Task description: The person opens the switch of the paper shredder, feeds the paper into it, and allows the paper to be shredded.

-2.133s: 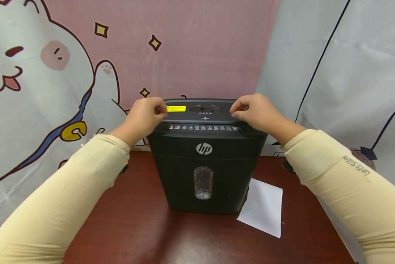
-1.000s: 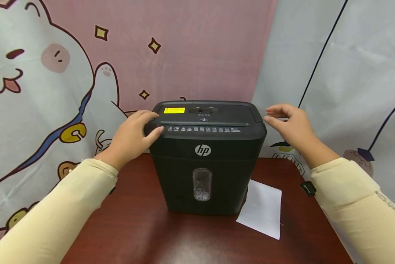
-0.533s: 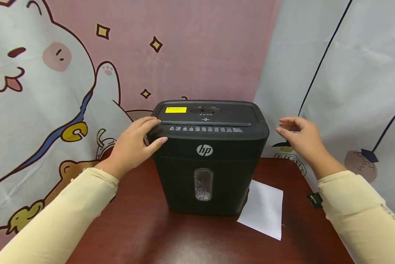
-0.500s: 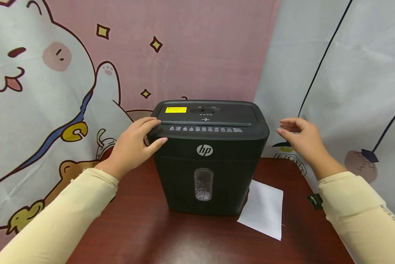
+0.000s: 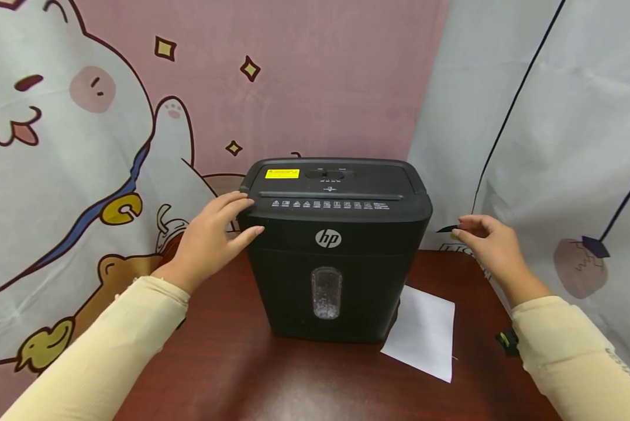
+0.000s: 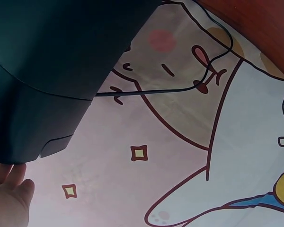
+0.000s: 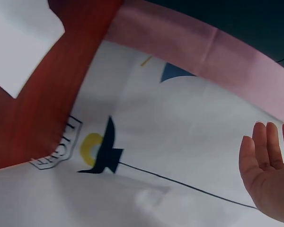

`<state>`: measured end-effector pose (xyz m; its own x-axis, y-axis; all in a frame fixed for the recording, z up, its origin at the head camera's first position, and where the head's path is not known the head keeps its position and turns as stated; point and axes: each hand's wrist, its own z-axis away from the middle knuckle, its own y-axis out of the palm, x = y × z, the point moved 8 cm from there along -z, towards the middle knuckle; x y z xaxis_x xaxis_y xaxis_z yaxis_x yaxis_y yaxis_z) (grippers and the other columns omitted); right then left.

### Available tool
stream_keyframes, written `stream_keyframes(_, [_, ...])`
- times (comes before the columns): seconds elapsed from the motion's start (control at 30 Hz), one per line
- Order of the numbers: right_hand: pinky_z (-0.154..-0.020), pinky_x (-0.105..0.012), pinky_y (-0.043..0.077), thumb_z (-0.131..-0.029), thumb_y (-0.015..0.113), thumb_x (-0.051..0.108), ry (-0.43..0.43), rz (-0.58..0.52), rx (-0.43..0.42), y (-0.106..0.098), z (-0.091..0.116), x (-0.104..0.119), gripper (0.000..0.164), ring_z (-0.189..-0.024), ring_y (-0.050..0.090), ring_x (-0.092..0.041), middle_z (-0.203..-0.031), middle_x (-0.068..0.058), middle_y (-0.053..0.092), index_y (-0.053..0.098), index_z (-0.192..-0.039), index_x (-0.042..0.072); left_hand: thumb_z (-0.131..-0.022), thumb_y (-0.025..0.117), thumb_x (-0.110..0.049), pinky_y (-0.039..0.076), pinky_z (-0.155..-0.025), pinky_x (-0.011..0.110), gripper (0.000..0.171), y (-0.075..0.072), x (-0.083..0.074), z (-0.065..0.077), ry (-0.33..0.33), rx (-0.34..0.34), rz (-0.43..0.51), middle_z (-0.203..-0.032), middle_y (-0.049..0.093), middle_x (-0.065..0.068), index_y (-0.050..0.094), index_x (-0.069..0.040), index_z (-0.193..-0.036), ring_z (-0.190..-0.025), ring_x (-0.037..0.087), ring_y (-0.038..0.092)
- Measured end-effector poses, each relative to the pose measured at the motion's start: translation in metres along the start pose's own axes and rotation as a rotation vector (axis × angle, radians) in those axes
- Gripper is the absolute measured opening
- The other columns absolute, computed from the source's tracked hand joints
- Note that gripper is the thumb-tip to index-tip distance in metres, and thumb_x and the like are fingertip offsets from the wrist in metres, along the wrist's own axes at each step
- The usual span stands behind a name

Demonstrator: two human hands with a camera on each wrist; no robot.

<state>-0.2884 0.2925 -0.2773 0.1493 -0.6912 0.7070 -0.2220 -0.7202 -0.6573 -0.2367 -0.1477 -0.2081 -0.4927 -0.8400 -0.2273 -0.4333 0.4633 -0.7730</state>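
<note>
A black HP paper shredder (image 5: pixel 336 275) stands upright in the middle of the head view, with paper bits showing in its clear window (image 5: pixel 326 292). At its upper left corner, my left hand (image 5: pixel 206 240) has its fingers spread and its fingertips right at the top edge. The left wrist view has that hand (image 6: pixel 9 196) touching the shredder's rim. Off to the right, my right hand (image 5: pixel 491 245) hovers in the air, its fingers loosely bent with nothing between them. A white sheet of paper (image 5: pixel 422 333) lies beside the shredder's right side, partly hidden behind it.
Everything rests on a reddish-brown table (image 5: pixel 214 351). Behind it hangs a printed cloth (image 5: pixel 336 76) with cartoon figures. A black cord (image 6: pixel 165 90) runs from the shredder in the left wrist view.
Both hands were pinched over the shredder's top. My left hand has loosened and moved to the left corner, while my right hand has opened and moved right and down, away from the shredder.
</note>
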Motion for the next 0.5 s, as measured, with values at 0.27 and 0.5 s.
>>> stream_keyframes(0.27, [-0.065, -0.016, 0.043, -0.097, 0.056, 0.032, 0.087, -0.009, -0.006, 0.010, 0.005, -0.036, 0.048, -0.085, 0.047, 0.003, -0.121, -0.018, 0.056, 0.052, -0.131, -0.002, -0.084, 0.077, -0.025, 0.045, -0.099, 0.050, 0.051, 0.001, 0.002, 0.002, 0.009, -0.032, 0.015, -0.136, 0.053, 0.017, 0.061, -0.001, -0.126, -0.129, 0.032, 0.047])
stream_keyframes(0.5, [-0.071, -0.024, 0.043, -0.098, 0.055, 0.029, 0.162, -0.021, -0.014, 0.022, 0.013, -0.070, 0.050, -0.105, 0.051, -0.032, -0.124, -0.025, 0.053, 0.050, -0.133, -0.007, -0.083, 0.078, -0.022, 0.044, -0.099, 0.051, 0.050, 0.002, 0.002, 0.003, 0.008, -0.059, 0.028, -0.135, 0.054, 0.017, 0.062, 0.000, -0.125, -0.129, 0.032, 0.047])
